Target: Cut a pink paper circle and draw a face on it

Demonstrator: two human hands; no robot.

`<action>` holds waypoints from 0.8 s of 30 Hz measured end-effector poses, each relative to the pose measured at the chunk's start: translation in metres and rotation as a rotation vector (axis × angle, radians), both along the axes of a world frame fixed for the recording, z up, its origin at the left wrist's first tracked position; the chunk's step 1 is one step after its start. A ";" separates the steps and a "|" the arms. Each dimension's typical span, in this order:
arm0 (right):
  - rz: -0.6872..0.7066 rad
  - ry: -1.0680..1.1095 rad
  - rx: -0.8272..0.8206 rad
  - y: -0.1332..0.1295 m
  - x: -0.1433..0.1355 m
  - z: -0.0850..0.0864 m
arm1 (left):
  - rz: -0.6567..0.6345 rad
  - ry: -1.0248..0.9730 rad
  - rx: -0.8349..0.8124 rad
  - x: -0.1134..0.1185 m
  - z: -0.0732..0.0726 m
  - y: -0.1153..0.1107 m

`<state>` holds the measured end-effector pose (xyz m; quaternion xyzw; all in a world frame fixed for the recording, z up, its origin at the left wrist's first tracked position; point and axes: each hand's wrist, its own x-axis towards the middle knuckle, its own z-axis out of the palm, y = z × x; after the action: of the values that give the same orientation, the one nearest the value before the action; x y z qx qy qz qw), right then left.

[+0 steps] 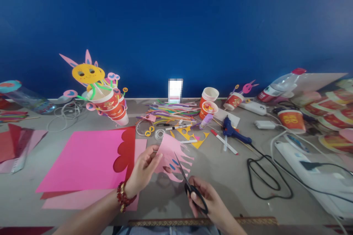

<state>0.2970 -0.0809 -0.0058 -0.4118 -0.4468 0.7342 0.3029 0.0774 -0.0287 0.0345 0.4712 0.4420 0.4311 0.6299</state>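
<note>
My left hand [146, 167] pinches the left edge of a light pink sheet of paper [168, 150], held up off the table. Cut strips fringe the sheet's right side, and blue oval marks sit near its middle. In my right hand [205, 198] is a pair of black-handled scissors [194, 192], fingers through the loops. Its blades point up and left, lying over or against the paper near the blue ovals; whether they bite into it I cannot tell. Left of my left hand lies a stack of bright pink sheets [85, 161] over red paper [131, 154] with a scalloped cut-out.
Behind the hands lie colourful pipe cleaners [171, 112], a tape roll [160, 134] and yellow paper scraps [202, 139]. A blue glue gun [234, 131] with a black cord [250, 180] and a power strip [317, 180] are at right. Decorated paper cups [106, 101] stand back left.
</note>
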 end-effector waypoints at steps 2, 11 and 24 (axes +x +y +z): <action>-0.006 0.001 0.011 0.001 0.000 0.001 | -0.004 -0.015 -0.013 0.000 0.003 0.000; 0.004 -0.017 0.023 0.001 0.001 0.000 | -0.010 -0.029 -0.025 0.000 0.005 0.001; 0.017 -0.028 0.013 0.000 0.003 0.001 | -0.056 -0.056 -0.013 -0.002 0.004 0.000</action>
<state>0.3000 -0.0811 -0.0048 -0.4164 -0.4593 0.7279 0.2930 0.0752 -0.0285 0.0381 0.4671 0.4137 0.4234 0.6568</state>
